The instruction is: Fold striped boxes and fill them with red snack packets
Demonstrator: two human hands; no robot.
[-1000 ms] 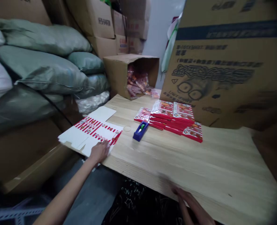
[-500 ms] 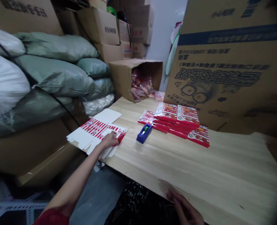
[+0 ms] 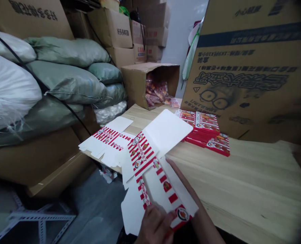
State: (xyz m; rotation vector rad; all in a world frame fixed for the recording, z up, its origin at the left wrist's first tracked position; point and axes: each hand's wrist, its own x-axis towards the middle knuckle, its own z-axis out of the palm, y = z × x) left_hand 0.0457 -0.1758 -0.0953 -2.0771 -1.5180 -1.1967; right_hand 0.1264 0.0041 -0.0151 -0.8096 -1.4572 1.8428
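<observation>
A flat printed cardboard box blank [image 3: 175,127], white with red stripes and a cut-out window, is held up before me at a tilt. My left hand [image 3: 154,223] closes its fingers on the blank's near end, by the window. Along the right side, my right hand [image 3: 177,173] reaches behind the blank and holds it from there; most of its fingers are hidden. More box blanks [image 3: 107,135] of the same print lie flat on the table's left end, apart from both hands.
Red-and-white printed boxes [image 3: 207,123] are stacked on the wooden table [image 3: 252,176], partly behind the blank. An open carton [image 3: 135,86] of small packets lies on its side at the back. A large carton [image 3: 242,81] stands at right; stuffed sacks [image 3: 69,79] are piled at left.
My left hand has lifted a box blank from the left pile and brought it right, towards me. My right hand has moved up behind it. The tape dispenser is now hidden.
</observation>
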